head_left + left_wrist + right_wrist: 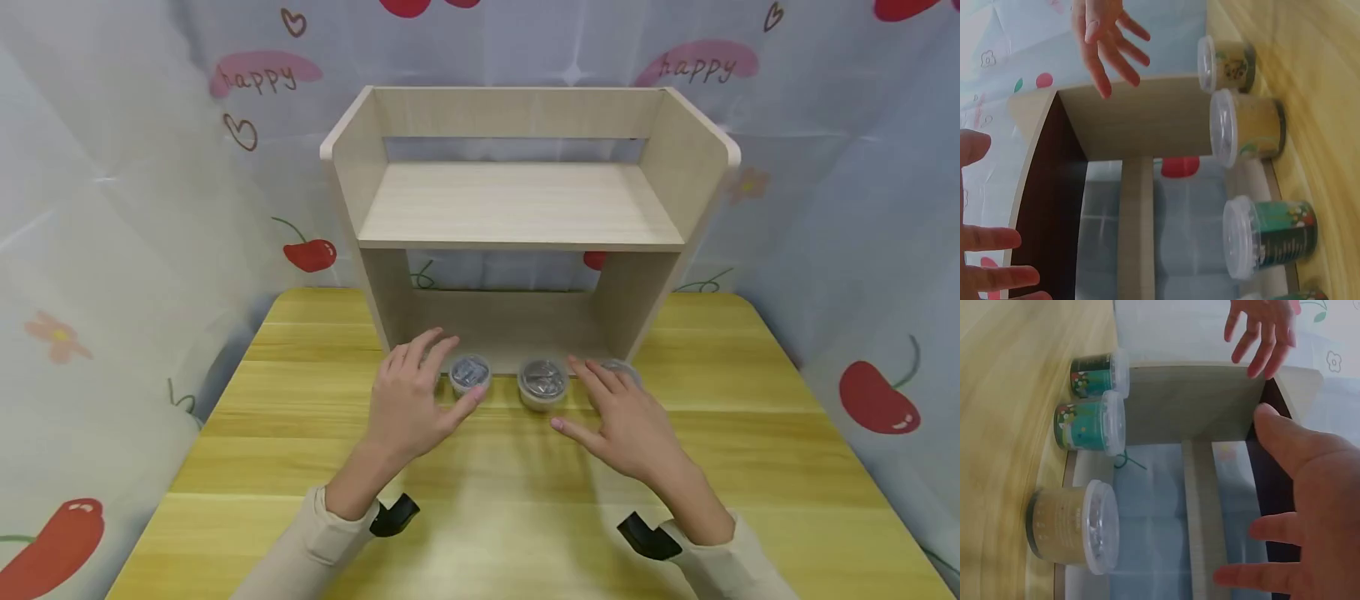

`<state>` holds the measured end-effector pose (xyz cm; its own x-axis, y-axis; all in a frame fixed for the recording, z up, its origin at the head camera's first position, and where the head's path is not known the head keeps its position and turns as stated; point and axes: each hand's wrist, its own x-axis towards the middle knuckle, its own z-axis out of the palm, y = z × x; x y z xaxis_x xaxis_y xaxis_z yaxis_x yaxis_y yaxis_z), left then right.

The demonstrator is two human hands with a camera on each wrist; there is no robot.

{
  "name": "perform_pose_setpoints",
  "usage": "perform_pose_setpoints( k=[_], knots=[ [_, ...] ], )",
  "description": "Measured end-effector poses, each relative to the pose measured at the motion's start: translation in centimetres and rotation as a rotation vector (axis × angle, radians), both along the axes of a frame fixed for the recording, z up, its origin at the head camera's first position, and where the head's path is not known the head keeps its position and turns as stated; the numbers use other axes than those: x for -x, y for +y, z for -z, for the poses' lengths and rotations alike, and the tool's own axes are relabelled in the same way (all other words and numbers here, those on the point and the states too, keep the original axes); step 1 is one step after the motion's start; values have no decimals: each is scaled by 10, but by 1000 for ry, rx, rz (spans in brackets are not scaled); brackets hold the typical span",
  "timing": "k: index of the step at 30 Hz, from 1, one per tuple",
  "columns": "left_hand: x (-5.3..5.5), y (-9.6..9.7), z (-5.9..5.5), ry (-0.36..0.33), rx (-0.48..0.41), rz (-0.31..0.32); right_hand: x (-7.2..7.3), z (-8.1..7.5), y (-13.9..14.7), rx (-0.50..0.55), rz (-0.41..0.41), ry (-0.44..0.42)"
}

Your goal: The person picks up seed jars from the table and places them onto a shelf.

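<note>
Lidded plastic cups stand in a row on the table before a wooden shelf. Two have green printed sides, a nearer green cup [1082, 425] and a farther green cup [1091, 375] in the right wrist view. Two are beige, a larger beige cup [1257, 127] and a smaller beige cup [1232, 64] in the left wrist view. My left hand [408, 400] hovers over the green cups with its fingers spread, partly hiding the leftmost one. My right hand [630, 421] hovers by the beige cups, fingers extended, covering part of the rightmost one. Both hands hold nothing.
A two-tier pale wooden shelf [517, 204] stands at the table's back, its lower compartment facing the cups. The yellow wood-grain table [495, 533] extends toward me. A printed cloth [480, 42] hangs behind and along both sides.
</note>
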<state>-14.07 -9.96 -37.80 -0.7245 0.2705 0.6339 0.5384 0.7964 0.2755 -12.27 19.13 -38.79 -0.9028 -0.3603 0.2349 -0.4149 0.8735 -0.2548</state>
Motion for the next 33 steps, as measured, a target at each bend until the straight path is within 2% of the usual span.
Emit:
perform_pose_setpoints(
  k=[5, 13, 17, 27, 33],
  knots=[
    [5, -11, -4, 53, -50, 17, 2, 5, 4, 132, 4, 81],
    [17, -20, -14, 176, -145, 43, 6, 12, 13, 270, 48, 181],
    [21, -23, -19, 212, -156, 52, 6, 15, 16, 339, 61, 235],
    [32, -31, -31, 326, -229, 53, 10, 26, 24, 406, 93, 294],
    [42, -36, -36, 374, -258, 57, 10, 33, 28, 426, 123, 327]
  ],
)
